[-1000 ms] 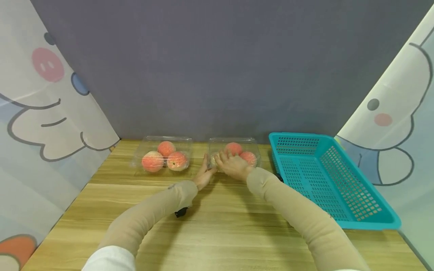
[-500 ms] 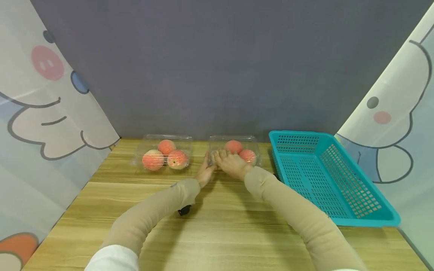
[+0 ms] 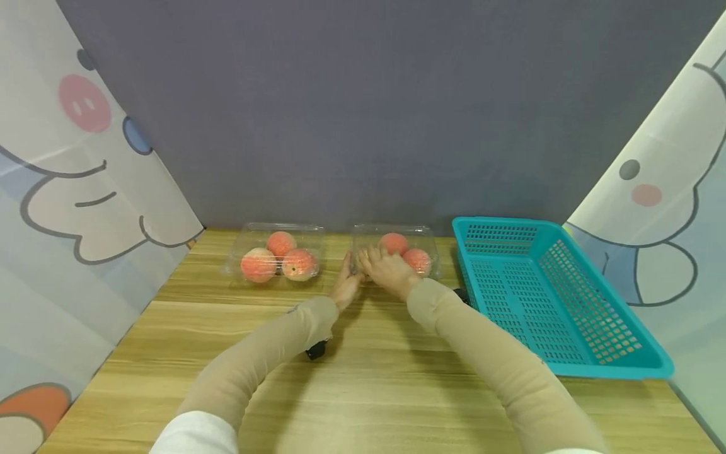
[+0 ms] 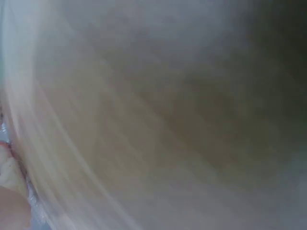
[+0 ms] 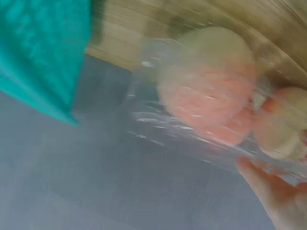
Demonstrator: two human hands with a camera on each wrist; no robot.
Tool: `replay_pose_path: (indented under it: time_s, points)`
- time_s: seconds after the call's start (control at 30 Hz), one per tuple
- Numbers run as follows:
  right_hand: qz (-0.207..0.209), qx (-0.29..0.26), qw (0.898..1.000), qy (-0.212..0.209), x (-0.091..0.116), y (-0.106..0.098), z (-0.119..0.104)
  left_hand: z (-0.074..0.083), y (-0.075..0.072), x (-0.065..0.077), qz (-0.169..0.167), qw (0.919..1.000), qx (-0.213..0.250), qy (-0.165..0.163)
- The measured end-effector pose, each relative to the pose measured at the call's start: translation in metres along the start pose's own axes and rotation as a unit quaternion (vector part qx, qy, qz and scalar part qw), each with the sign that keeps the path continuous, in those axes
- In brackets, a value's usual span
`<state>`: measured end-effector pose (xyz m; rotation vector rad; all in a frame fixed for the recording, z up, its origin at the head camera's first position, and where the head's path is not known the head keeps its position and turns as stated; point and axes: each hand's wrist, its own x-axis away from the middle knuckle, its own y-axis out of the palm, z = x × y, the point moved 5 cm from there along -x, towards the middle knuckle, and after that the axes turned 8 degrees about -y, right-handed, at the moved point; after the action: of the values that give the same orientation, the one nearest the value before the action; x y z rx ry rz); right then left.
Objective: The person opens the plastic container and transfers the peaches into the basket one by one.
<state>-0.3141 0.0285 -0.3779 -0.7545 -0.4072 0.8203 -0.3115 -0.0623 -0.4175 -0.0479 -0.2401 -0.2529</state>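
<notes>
A clear plastic clamshell box [image 3: 421, 236] stands toward the back of the table. Inside are a rear peach [image 3: 394, 243] and a right peach [image 3: 418, 260]; the front-left part is hidden by my right hand [image 3: 388, 271]. That hand lies over the lid's front-left corner, fingers extended and pressing on it. My left hand [image 3: 346, 287] rests along the box's left side with its fingers pointing away from me. In the right wrist view, a large peach [image 5: 208, 88] shows through the plastic, with fingertips at the box's edge. The left wrist view is mostly blurred.
To the left sits another clear box [image 3: 311, 237], lid down, with a front-left peach [image 3: 258, 265], a rear peach [image 3: 281, 243] and a right peach [image 3: 299, 265]. A turquoise basket [image 3: 513, 277] occupies the table's right side. A grey panel [image 3: 386, 113] rises behind the table [image 3: 386, 384].
The right hand has shifted slightly left and toward me on the lid, covering more of the front-left corner. The left hand stays at the box's side. Both boxes keep their places.
</notes>
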Motion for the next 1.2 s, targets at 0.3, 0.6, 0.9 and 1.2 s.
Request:
replay_pose_path:
  time_s: [0.3,0.6,0.9,1.2]
  points:
    - [-0.091,-0.198,0.976,0.008,-0.012,0.002,0.010,0.006,0.001,-0.001,0.004,0.9999,0.005,0.016]
    - [-0.123,-0.240,0.963,-0.007,-0.009,-0.003,0.027,0.006,0.004,0.003,0.020,0.9996,-0.019,0.002]
    - [-0.128,-0.310,0.942,-0.001,-0.009,-0.003,0.033,0.003,0.003,-0.001,0.010,0.9999,-0.006,0.009]
    - [-0.133,-0.438,0.889,0.030,-0.008,-0.005,0.047,0.002,0.003,0.001,-0.016,0.9998,-0.004,0.010]
